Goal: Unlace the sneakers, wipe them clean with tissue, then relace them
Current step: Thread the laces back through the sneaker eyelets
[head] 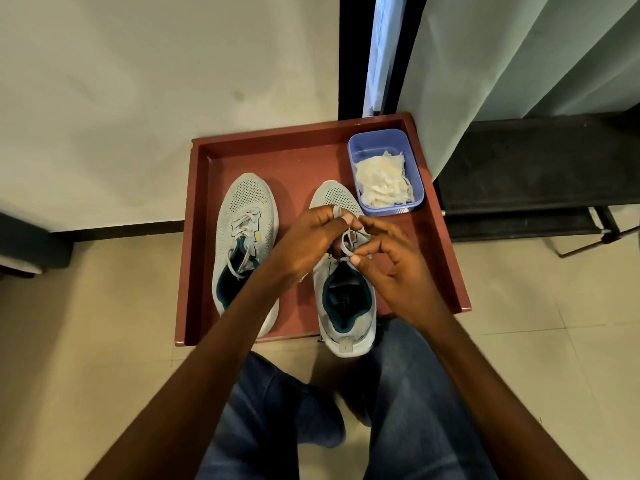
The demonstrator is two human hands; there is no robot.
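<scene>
Both hands, left [308,242] and right [391,261], pinch the lace [346,245] of the right sneaker [346,306] on a red tray [298,157]; the left sneaker [246,216] sits alongside, tissue [382,181] in a tub [377,138] at the far right corner.

sneakers [247,216] look like perforated mesh cloth, tray [277,147] smooth painted wood, tub [414,161] glossy plastic with crumpled tissue [382,181]

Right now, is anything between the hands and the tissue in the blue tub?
Nothing visible. The tissue lies uncovered in the open blue tub just beyond the right hand. Both hands, left hand too, are busy pinching the right sneaker's lace.
</scene>
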